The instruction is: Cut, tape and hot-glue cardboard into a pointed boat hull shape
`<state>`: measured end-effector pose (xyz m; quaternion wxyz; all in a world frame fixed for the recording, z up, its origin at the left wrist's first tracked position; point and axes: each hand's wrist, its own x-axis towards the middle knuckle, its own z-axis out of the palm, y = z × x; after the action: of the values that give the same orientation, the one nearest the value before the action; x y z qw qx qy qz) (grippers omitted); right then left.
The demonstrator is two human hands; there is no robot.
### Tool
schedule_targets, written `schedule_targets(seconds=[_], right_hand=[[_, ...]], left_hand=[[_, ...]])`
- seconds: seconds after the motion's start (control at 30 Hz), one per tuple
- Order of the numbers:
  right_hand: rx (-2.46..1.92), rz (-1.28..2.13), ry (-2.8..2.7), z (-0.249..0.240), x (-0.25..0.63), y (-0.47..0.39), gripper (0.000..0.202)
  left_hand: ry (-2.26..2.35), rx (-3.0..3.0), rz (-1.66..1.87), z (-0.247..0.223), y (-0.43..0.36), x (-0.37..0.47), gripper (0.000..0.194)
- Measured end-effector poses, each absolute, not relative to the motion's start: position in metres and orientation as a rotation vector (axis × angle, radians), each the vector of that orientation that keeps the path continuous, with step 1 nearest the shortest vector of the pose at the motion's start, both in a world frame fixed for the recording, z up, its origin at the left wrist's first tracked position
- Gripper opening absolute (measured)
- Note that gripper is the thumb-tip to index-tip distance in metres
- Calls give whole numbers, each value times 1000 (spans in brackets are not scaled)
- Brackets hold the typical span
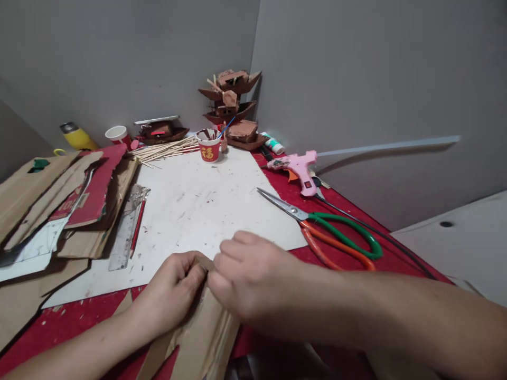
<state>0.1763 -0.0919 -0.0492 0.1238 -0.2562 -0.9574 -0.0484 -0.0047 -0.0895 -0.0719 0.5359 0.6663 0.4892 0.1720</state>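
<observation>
Held low and between both hands: cardboard (pixel 198 338), with its far end right at the fingers. Grasped there by the left hand (pixel 178 279), with thumb bent over the top. Clenched at the same end, on the other side, with the right hand (pixel 253 274); fingertips hidden, so impossible to tell whether pinching any of it. Under and around both, a red table (pixel 95 322). Just beyond both hands, white paper (pixel 190 211) with dark specks. Beyond the left hand, a clear ruler (pixel 123 237) beside a red pencil (pixel 138 227); farther to its left, a cardboard pile (pixel 43 184). Beyond the right hand and to its right, open scissors (pixel 293 210), and past these a pink glue gun (pixel 303 169). Well ahead of both hands, a red cup (pixel 209 150), stained dark inside, near thin sticks (pixel 166 150). Behind the cup, brown models (pixel 229 100). Far beyond the left hand, a yellow bottle (pixel 79 137), tilted.
</observation>
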Motion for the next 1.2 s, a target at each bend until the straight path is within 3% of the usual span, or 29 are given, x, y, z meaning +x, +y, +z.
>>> schedule_targets(seconds=[0.1,0.33,0.57,0.7,0.87,1.03,1.2], right_hand=[[-756,-143,-2757,-46,178,-98,19],[-1017,405,-2766,-29,204,-62,18],[-1017,124,-2823,-41,196,-58,23],[-1016,489,-2613,-41,204,-52,19],[-1190,726,-2430,-38,215,-40,33],[-1136,1101,-2590,-42,208,-41,16],[-1090,1150,-2565,-45,199,-48,9]], left_hand=[[1145,1609,420,-72,-89,-5,26],[1061,1567,398,-76,-88,-8,31],[1071,1518,307,-71,-94,-6,31],[1067,1433,344,-71,-93,-6,30],[1115,1355,413,-78,-90,-8,30],[1114,1346,411,-80,-90,-10,29],[1119,1305,392,-76,-89,-8,27]])
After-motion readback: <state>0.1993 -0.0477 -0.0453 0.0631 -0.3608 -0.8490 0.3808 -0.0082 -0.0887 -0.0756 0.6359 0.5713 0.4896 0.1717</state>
